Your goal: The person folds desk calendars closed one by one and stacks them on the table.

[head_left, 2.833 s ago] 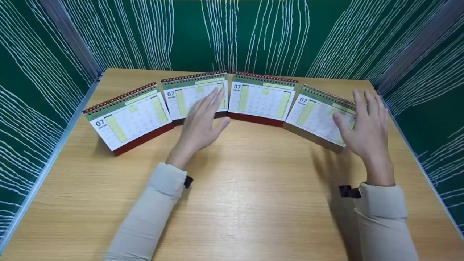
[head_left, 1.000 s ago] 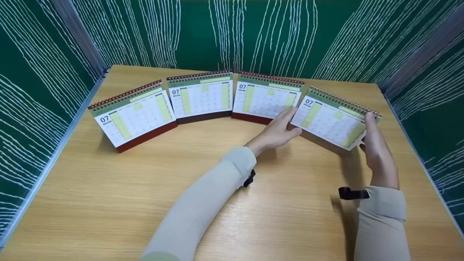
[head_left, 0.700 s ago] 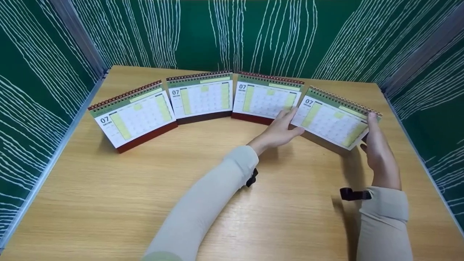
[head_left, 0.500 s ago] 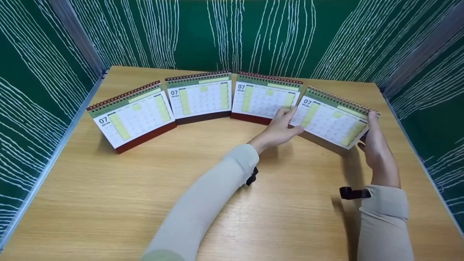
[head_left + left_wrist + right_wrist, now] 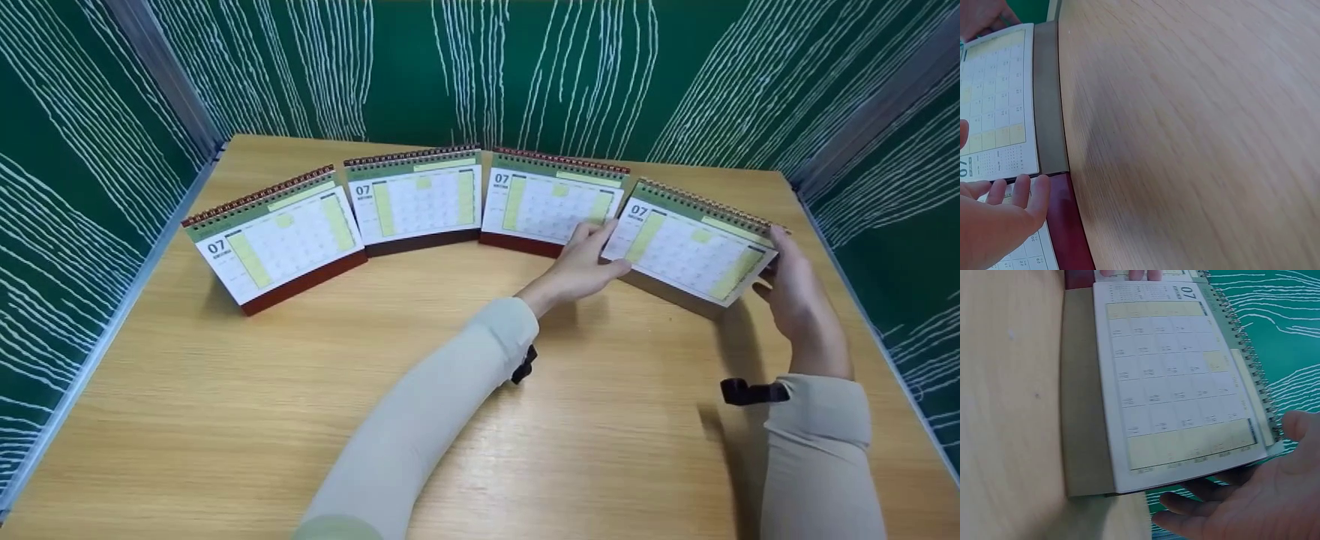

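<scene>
Four spiral-bound desk calendars stand in an arc on the table; the rightmost calendar (image 5: 686,244) has a tan base, and its page reads 07. At its left edge is my left hand (image 5: 574,270), with extended fingers at the seam beside the red-based calendar (image 5: 551,199). The thumb reaches toward the tan-based one. My right hand (image 5: 802,289) is at the rightmost calendar's right side, thumb by the top corner. In the right wrist view, the right fingers (image 5: 1196,506) spread at that side edge, partly hidden under it.
Further left stand a dark-based calendar (image 5: 416,199) and another red-based calendar (image 5: 277,240). All rest on the wooden table (image 5: 300,390). Green walls (image 5: 405,67) with white wavy lines enclose the back and sides.
My left hand went right from the second calendar to the seam before the last one. My right hand came down to the last calendar's side, then shifted slightly outward just now.
</scene>
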A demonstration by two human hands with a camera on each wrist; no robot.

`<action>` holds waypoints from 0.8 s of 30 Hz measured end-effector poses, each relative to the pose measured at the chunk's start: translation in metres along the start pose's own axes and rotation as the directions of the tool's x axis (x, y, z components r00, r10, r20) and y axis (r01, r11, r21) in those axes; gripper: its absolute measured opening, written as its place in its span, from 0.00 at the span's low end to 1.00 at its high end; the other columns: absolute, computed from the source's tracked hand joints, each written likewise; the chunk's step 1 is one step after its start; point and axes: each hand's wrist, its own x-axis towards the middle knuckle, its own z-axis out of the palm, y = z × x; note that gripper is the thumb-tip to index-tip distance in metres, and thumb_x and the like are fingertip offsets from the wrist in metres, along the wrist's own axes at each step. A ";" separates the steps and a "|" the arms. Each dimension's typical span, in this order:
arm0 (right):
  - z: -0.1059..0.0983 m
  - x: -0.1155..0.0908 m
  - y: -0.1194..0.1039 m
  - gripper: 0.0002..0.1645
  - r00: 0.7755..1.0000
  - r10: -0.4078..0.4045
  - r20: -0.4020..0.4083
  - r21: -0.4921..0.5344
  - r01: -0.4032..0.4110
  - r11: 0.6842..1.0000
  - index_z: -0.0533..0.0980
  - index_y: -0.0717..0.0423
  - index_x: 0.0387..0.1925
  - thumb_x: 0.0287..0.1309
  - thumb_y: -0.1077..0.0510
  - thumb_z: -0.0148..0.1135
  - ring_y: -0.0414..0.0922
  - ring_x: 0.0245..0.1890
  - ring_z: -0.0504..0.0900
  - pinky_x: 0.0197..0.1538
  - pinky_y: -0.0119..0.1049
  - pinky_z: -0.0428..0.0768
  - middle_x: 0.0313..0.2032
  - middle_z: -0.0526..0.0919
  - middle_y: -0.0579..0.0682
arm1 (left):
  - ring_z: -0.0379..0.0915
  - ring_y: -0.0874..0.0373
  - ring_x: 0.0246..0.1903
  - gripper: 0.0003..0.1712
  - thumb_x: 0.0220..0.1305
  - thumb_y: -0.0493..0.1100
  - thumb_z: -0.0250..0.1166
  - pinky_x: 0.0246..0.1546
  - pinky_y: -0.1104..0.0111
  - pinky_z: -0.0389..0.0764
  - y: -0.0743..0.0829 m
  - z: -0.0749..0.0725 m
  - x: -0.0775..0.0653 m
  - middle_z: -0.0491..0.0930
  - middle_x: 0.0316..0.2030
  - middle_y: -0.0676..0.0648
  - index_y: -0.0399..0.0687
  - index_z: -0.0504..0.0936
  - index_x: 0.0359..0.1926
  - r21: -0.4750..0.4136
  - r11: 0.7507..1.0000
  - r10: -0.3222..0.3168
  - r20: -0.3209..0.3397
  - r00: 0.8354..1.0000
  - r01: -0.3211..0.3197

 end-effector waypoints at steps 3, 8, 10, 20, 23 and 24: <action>-0.003 -0.002 -0.011 0.51 1.000 0.010 -0.017 -0.055 -0.011 0.998 0.34 0.45 0.87 0.78 0.24 0.32 0.53 0.82 0.38 0.84 0.52 0.32 0.84 0.40 0.51 | 0.58 0.64 0.71 0.45 0.77 0.53 0.63 0.73 0.70 0.63 0.000 -0.001 0.000 0.58 0.74 0.53 0.59 0.52 0.86 -0.005 1.000 -0.004 0.000 1.000 0.004; -0.008 -0.007 -0.024 0.52 0.999 -0.012 -0.030 -0.146 0.008 0.989 0.36 0.43 0.87 0.76 0.22 0.32 0.55 0.84 0.34 0.84 0.53 0.33 0.86 0.36 0.49 | 0.57 0.63 0.73 0.45 0.77 0.54 0.63 0.74 0.69 0.63 0.001 -0.003 -0.001 0.57 0.76 0.54 0.61 0.51 0.86 0.001 1.000 -0.013 0.010 1.000 0.013; -0.010 -0.008 -0.028 0.51 0.999 -0.031 -0.033 -0.170 0.025 0.985 0.37 0.41 0.87 0.76 0.22 0.31 0.56 0.85 0.34 0.84 0.54 0.33 0.86 0.35 0.48 | 0.57 0.63 0.74 0.45 0.77 0.54 0.63 0.75 0.68 0.63 0.001 -0.004 -0.001 0.57 0.77 0.54 0.61 0.51 0.86 0.004 1.000 -0.012 0.014 1.000 0.012; -0.009 -0.014 -0.041 0.48 0.991 -0.109 -0.074 -0.212 0.091 0.973 0.41 0.36 0.87 0.77 0.23 0.33 0.53 0.81 0.46 0.85 0.54 0.39 0.86 0.41 0.43 | 0.56 0.62 0.76 0.45 0.77 0.54 0.63 0.76 0.69 0.61 0.001 -0.004 0.001 0.57 0.78 0.54 0.58 0.52 0.86 -0.005 1.000 0.003 0.015 1.000 -0.003; -0.006 -0.017 -0.043 0.45 0.987 -0.138 -0.086 -0.210 0.118 0.971 0.45 0.34 0.86 0.78 0.25 0.34 0.53 0.79 0.48 0.84 0.55 0.39 0.85 0.44 0.44 | 0.56 0.62 0.76 0.45 0.77 0.54 0.63 0.76 0.69 0.61 0.001 -0.005 0.000 0.57 0.78 0.54 0.58 0.52 0.86 -0.009 1.000 0.002 0.018 1.000 -0.002; -0.005 -0.017 -0.044 0.44 0.985 -0.149 -0.089 -0.210 0.128 0.969 0.46 0.34 0.86 0.78 0.25 0.34 0.53 0.79 0.49 0.84 0.55 0.38 0.85 0.45 0.44 | 0.56 0.62 0.76 0.45 0.77 0.54 0.63 0.76 0.69 0.61 0.001 -0.005 0.000 0.57 0.78 0.54 0.59 0.52 0.86 -0.010 1.000 0.000 0.019 1.000 0.000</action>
